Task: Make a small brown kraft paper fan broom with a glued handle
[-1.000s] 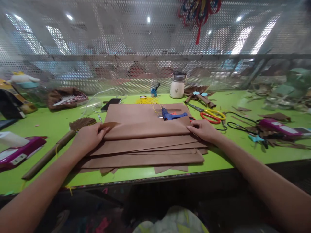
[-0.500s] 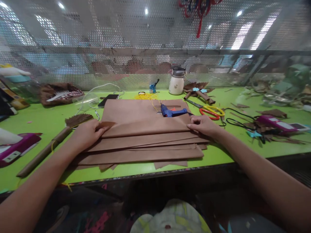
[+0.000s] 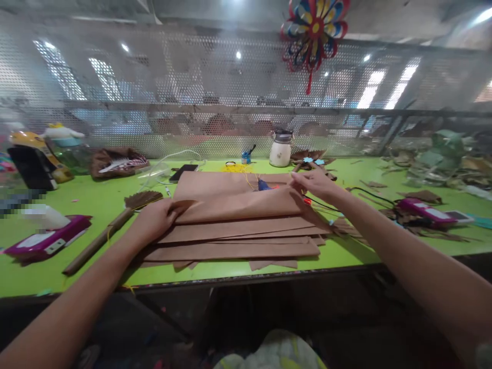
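Your left hand [image 3: 157, 219] pinches the folded brown paper sheet [image 3: 238, 206] at its left edge, likely steadying it; your right hand [image 3: 315, 183], opposite, has an unclear hold.

On my feed a lime-green tabletop [image 3: 100, 197] runs across the view, ending in a dark front edge. Behind it I see a grey perforated screen [image 3: 246, 82] spanning the width, crossed by a horizontal rail [image 3: 180, 109]; shapes beyond it are too blurred for me to name. Bright slanted panels [image 3: 372, 88], apparently windows, glare on both sides, among small white lights [image 3: 239, 55]. A flower-shaped ornament [image 3: 315, 28] in red, blue and yellow hangs below the grey ceiling [image 3: 207, 15]. Beneath the table everything looks dark to me.
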Motion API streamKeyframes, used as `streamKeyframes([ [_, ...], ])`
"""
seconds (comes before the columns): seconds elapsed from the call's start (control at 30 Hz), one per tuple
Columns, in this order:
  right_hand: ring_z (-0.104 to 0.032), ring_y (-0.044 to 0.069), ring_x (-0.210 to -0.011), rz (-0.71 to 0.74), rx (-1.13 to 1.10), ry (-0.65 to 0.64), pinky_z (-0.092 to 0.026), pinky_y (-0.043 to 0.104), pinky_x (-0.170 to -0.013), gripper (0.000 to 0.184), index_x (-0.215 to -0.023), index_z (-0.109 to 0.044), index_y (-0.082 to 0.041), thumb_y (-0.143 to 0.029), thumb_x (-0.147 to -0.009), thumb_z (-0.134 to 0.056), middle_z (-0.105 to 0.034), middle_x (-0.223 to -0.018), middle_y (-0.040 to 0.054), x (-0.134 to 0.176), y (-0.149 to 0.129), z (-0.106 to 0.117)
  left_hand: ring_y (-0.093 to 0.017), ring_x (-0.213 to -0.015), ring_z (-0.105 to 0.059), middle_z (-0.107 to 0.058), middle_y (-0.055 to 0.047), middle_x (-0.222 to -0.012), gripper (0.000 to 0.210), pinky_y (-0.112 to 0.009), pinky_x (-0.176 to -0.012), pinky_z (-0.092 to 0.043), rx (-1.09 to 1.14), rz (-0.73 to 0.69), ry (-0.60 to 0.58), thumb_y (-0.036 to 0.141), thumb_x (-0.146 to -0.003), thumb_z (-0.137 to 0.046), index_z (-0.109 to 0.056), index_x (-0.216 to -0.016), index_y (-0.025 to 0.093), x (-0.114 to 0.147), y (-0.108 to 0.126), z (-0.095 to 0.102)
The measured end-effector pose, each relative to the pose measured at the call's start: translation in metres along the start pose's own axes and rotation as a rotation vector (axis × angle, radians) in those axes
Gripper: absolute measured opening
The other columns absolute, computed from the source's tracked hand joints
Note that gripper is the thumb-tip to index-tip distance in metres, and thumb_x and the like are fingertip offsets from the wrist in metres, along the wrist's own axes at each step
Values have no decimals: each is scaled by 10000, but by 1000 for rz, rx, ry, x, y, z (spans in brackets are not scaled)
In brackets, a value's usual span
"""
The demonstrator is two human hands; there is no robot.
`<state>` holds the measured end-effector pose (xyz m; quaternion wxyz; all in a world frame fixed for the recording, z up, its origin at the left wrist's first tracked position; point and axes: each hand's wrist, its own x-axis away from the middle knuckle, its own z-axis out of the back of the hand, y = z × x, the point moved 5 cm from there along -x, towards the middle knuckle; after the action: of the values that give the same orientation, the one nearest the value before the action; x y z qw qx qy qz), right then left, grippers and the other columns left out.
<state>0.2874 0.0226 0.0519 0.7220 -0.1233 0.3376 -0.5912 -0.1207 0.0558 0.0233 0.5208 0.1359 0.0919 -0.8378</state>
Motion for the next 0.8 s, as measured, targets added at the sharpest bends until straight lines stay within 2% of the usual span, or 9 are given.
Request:
streamKeyframes([
  [0.07, -597, 180, -665, 26, 95, 16, -441, 271, -606, 381, -753, -704, -133, -434, -829, -483, -685, -727, 76, -9, 7, 5, -248, -847, -606, -678, -76, -939, 476, -309, -745, -417, 13, -1, 1, 439, -880, -304, -597, -1201, 245, 1, 3, 3],
  [0.13, -606, 195, -733, 60, 218, -61, -443, 274, -651, 241, -800, -715, -159, -362, -748, -594, -704, -811, 66, -14, 17, 3, -255, -845, -605, -681, -86, -941, 477, -311, -738, -415, -1, 16, 0, 425, -880, -308, -606, -1196, 228, 2, 4, 6],
  [0.2, -603, 193, -727, 78, 277, -178, -436, 268, -640, 216, -848, -721, -201, -329, -687, -656, -711, -828, 37, -15, 30, -5, -261, -844, -603, -678, -97, -946, 478, -316, -731, -412, -18, 23, -10, 417, -890, -304, -607, -1194, 207, 2, 6, 8],
  [0.27, -590, 177, -658, 75, 285, -238, -417, 260, -598, 222, -873, -721, -225, -337, -694, -650, -710, -775, 17, -12, 40, -13, -265, -845, -598, -673, -100, -945, 481, -322, -730, -407, -35, 25, -28, 422, -901, -298, -598, -1200, 194, 3, 6, 9],
  [0.37, -564, 175, -601, 102, 341, -191, -379, 268, -569, 212, -833, -724, -208, -358, -739, -608, -698, -712, 30, -9, 46, -20, -268, -860, -591, -667, -100, -954, 483, -322, -738, -404, -35, 44, -53, 438, -904, -310, -600, -1183, 170, 2, 6, 9],
  [0.57, -580, 208, -680, 149, 408, -61, -369, 277, -595, 277, -892, -727, -218, -417, -751, -597, -705, -765, 53, -8, 45, -24, -277, -866, -584, -660, -116, -966, 490, -332, -740, -403, -36, 75, -72, 448, -900, -325, -617, -1136, 134, 2, 6, 8],
  [0.67, -586, 209, -695, 154, 434, -54, -375, 277, -608, 275, -908, -726, -214, -394, -756, -584, -710, -809, 60, -11, 45, -26, -263, -878, -582, -662, -103, -981, 477, -321, -745, -404, -27, 59, -59, 433, -902, -327, -604, -1160, 143, 2, 6, 7],
  [0.8, -595, 219, -710, 162, 388, -82, -392, 285, -617, 296, -943, -715, -171, -337, -740, -576, -707, -827, 69, -17, 48, -32, -263, -862, -594, -671, -112, -942, 458, -318, -733, -407, -49, 60, -33, 413, -884, -335, -643, -1093, 146, 2, 5, 6],
])
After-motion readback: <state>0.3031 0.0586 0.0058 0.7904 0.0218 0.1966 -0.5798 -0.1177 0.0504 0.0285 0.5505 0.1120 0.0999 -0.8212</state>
